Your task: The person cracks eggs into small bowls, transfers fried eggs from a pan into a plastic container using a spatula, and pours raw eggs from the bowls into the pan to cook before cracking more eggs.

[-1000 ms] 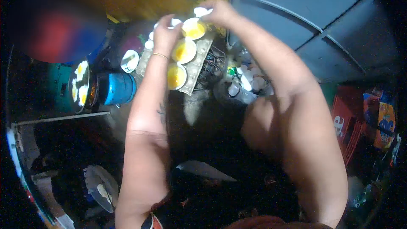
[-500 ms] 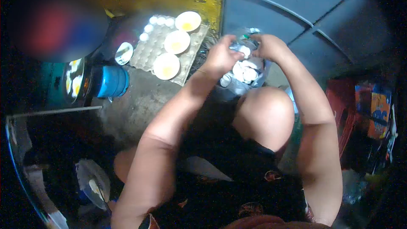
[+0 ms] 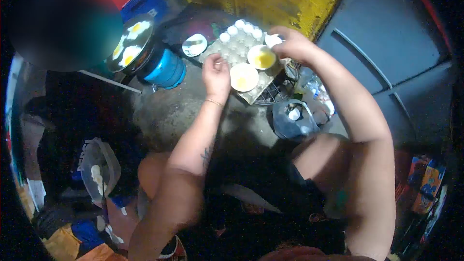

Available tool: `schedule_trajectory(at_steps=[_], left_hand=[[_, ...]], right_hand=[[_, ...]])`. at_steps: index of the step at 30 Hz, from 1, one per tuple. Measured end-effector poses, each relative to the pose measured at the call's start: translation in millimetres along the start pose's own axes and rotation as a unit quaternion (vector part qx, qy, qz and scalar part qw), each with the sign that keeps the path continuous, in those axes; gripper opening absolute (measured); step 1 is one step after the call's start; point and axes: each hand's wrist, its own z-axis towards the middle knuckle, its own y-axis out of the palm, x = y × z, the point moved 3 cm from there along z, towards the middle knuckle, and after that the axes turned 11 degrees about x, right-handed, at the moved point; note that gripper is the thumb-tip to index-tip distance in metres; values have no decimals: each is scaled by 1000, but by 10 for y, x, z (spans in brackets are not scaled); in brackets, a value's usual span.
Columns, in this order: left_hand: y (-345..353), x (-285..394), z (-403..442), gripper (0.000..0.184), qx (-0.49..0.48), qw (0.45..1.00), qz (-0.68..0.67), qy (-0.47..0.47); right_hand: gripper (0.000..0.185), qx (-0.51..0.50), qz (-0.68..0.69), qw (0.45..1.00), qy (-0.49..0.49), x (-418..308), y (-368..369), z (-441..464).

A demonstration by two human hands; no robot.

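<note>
My right hand (image 3: 296, 46) reaches to the far side of the egg tray (image 3: 234, 54). Its thumb and fingers close around the rim of the far white bowl (image 3: 273, 40), which they partly cover. The thumb is also beside a middle bowl (image 3: 261, 57) that holds yellow egg and looks slightly blurred. A nearer bowl (image 3: 244, 77) with a yolk in it sits at the tray's front corner. My left hand (image 3: 216, 71) is just left of that bowl, fingers curled, with nothing visible in them. Several whole white eggs (image 3: 233, 30) stand at the tray's back.
A pan (image 3: 142, 40) of frying eggs sits over a blue gas cylinder (image 3: 166, 73) on the left. A small white dish (image 3: 194, 45) is beside the tray. Right of it hangs a plastic bag (image 3: 295, 121) with eggshells. A plastic tub (image 3: 100, 166) stands lower left.
Both hands have left the shell bag and moved to the tray, the right to the bowls, the left beside the near bowl. The view has swung left, bringing the pan further into sight.
</note>
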Motion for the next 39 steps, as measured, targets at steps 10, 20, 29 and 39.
schedule_trajectory(at_steps=[10, 20, 29, 39], left_hand=[[-421, -1951, 1019, 22, 101, 963, 101, -228], [-169, -2017, 1403, 24, 37, 901, 63, -428], [-211, -2330, 1467, 5, 58, 877, 0, -478], [-655, -1322, 1155, 13, -49, 879, -110, -461]], right_hand=[[49, 34, -348, 937, -16, -301, 1253, 905], [33, -53, -426, 903, -17, -217, 1364, 937], [38, 28, -353, 931, -85, -458, 498, 496], [55, -176, -24, 976, 125, 477, -948, -1982]])
